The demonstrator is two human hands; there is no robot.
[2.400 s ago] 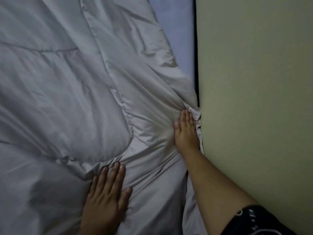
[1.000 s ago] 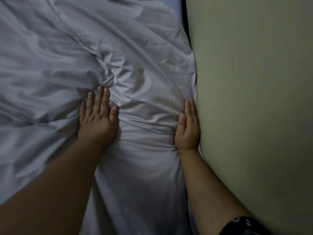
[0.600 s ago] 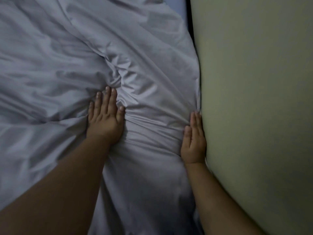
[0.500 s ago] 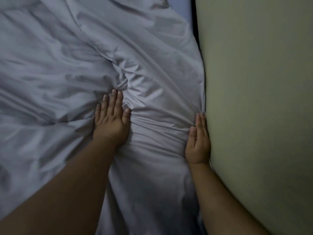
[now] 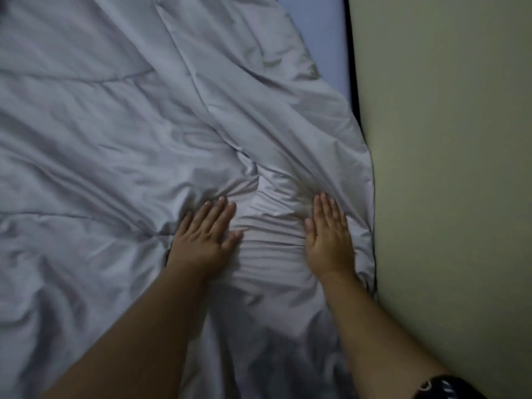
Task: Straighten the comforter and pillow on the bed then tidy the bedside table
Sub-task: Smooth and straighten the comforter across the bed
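Observation:
A grey quilted comforter (image 5: pixel 121 145) covers most of the view, creased and bunched near its right edge. My left hand (image 5: pixel 205 234) lies flat on it with straight fingers, pressing the cloth. My right hand (image 5: pixel 328 234) lies flat too, a short way right of the left, close to the comforter's piped edge by the wall. Fine folds gather between the two hands. No pillow or bedside table is in view.
A pale green wall (image 5: pixel 449 168) runs down the right side, tight against the bed. A strip of blue sheet (image 5: pixel 322 38) shows at the top beside the wall, past the comforter's edge.
Both hands stay flat on the comforter. My right hand has come a little away from the wall, nearer the left. The view has shifted, and blue sheet shows at the top again.

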